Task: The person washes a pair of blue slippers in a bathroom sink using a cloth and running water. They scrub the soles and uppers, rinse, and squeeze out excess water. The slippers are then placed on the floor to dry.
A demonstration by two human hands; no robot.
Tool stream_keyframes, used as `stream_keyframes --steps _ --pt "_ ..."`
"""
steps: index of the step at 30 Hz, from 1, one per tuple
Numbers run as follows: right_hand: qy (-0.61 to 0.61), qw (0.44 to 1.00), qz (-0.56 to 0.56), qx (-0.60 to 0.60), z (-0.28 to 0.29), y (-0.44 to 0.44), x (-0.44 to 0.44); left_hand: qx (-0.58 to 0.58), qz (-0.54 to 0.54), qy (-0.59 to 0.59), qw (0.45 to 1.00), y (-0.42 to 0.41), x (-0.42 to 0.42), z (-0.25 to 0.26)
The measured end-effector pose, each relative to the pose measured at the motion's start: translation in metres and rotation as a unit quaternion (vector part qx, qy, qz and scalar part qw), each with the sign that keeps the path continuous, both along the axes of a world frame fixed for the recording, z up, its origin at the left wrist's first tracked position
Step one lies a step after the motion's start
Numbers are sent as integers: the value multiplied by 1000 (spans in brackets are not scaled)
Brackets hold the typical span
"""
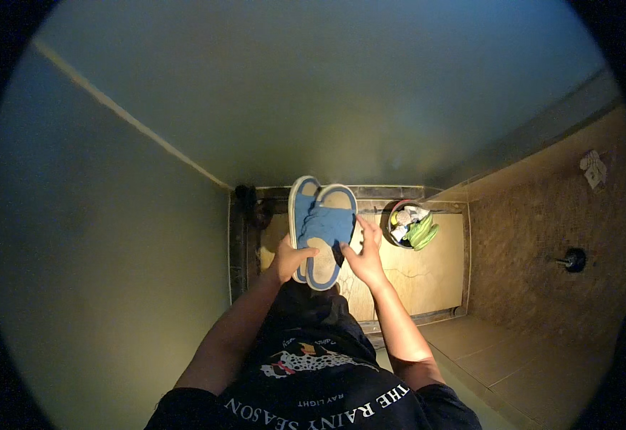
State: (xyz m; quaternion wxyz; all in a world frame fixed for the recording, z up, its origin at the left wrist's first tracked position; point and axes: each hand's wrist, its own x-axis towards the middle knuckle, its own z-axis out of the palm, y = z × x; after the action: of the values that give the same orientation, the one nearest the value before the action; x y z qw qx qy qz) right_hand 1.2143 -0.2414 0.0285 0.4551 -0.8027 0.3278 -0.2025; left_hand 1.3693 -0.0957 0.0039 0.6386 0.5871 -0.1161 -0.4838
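A pair of blue slide slippers with beige insoles and pale soles is held up in front of me. The right-hand slipper [333, 223] overlaps the left-hand slipper [300, 215], and both toe ends point away from me. My left hand [290, 258] grips the two together near the heels, its thumb lying across the upper insole. Close to the right edge of the strap is my right hand [366, 252], fingers spread. Whether its thumb and fingertip touch the slipper I cannot tell.
On the pale floor panel [426, 279], a round bucket [390, 234] holds a green cloth-like item [421, 232] and several small things. Smooth walls [130, 226] rise at left and ahead. A metal fitting [575, 260] juts from the brown tiled wall [512, 242] at right.
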Motion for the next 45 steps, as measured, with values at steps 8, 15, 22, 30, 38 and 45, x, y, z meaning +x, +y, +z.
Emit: stream_keyframes --steps 8,15,22,30,38,45 --pt "66 987 -2 144 19 -51 56 128 -137 -103 977 16 56 -33" --pt "85 989 54 110 25 -68 43 122 -136 -173 968 13 61 -71" --pt "136 974 92 -158 -1 -90 42 103 16 -92 990 13 53 -77" --pt "100 953 186 -216 -80 -167 48 229 318 20 920 13 6 -159" --pt "236 897 280 -246 -182 -199 68 156 432 105 882 -45 -57 -158" --pt "245 900 262 -246 -300 -194 112 225 404 98 881 -61 -50 -265"
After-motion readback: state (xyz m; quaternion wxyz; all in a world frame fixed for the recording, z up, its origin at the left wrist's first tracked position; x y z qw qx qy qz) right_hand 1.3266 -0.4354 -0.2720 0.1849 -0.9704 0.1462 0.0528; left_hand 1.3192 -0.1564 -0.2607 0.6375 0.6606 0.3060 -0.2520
